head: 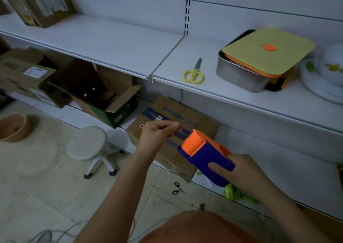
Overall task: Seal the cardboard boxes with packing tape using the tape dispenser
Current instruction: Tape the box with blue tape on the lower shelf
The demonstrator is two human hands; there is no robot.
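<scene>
2 hands (157,133) (239,170) — right grips 1 dispenser (206,155), left pinches tape (182,131) (clear).

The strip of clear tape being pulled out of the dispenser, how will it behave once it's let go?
The clear tape looks thin and filmy, so probably floppy and light. Stretched between the left hand and the tape dispenser, it would likely sag or curl once slack, and may stick to itself or the fingers.
</scene>
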